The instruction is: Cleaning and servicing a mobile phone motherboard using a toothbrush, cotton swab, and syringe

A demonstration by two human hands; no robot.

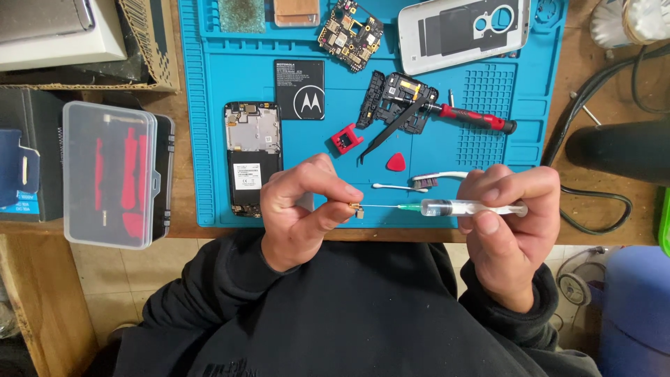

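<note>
The left hand is pinching a tiny metal component between thumb and forefinger, just above the near edge of the blue work mat. The right hand is gripping a clear syringe closed in its fingers, its thin needle pointing left and its tip meeting the component. Behind the hands, a cotton swab and a toothbrush are lying on the mat. Further back, an opened phone frame, a black battery, a red screwdriver, black tweezers and a red pick are resting on the mat, which is covering the wooden table.
</note>
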